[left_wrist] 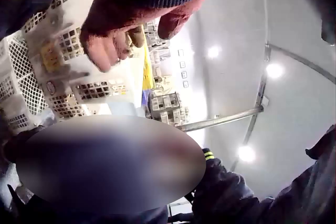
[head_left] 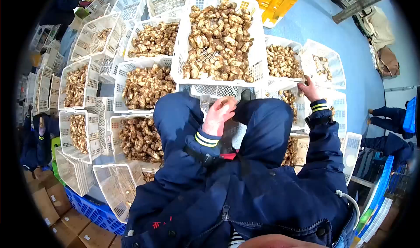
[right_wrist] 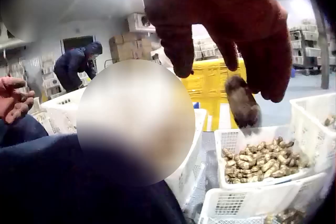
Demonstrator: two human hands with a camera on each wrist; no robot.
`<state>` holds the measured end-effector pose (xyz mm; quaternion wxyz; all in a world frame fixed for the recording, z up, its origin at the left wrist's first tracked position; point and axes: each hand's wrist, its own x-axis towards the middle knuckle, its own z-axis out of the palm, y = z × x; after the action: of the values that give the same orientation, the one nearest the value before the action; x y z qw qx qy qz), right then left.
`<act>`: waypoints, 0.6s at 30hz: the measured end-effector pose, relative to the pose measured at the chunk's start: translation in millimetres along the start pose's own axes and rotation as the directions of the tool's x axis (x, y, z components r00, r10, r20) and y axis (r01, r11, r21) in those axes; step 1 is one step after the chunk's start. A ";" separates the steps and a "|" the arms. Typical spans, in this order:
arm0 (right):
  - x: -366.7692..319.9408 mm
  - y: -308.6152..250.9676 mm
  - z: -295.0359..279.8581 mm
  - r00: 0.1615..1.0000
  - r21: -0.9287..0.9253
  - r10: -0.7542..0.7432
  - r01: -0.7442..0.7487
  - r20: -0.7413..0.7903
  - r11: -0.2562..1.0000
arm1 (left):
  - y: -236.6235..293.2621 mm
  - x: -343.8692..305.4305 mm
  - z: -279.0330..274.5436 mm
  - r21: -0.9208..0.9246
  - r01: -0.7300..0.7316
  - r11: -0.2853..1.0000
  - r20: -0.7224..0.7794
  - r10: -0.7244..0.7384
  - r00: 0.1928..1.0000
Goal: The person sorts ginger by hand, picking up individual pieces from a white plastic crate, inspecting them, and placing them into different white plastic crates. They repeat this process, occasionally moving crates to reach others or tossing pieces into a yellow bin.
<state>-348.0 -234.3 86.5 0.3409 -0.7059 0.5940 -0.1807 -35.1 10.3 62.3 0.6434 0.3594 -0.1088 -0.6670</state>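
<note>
My left hand [head_left: 217,116] hovers over my lap with fingers loosely bent. In the right wrist view that left hand [right_wrist: 14,100] shows half-curled fingers and nothing in them. At the right, my right hand [head_left: 309,90] is over the white crates, fingers pointing down and apart in its wrist view. A dark, blurred mushroom [right_wrist: 242,103] is just below those fingertips, with a crate [right_wrist: 262,183] of mushrooms [right_wrist: 262,160] lower down. Before my knees stands a large white crate [head_left: 180,64] with many brown and cream mushrooms [head_left: 221,38].
Crates of mushrooms [head_left: 146,87] are stacked to my left, and a crate [head_left: 337,68] with fewer stands at the right. A yellow crate [head_left: 280,3] lies beyond the large one. Cardboard boxes [head_left: 74,221] are at the lower left. Another person [right_wrist: 76,66] bends over in the background.
</note>
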 end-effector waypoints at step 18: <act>286.5 -182.0 199.6 0.946 -0.781 -0.264 0.021 -0.185 0.624 | 34.1 28.1 -35.8 -0.174 0.141 0.975 -0.003 -0.143 0.990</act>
<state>-20.4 -445.4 30.0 -0.0969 -0.7952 0.5975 -0.0355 16.0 -9.7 47.8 0.6238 0.3140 -0.0196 -0.7155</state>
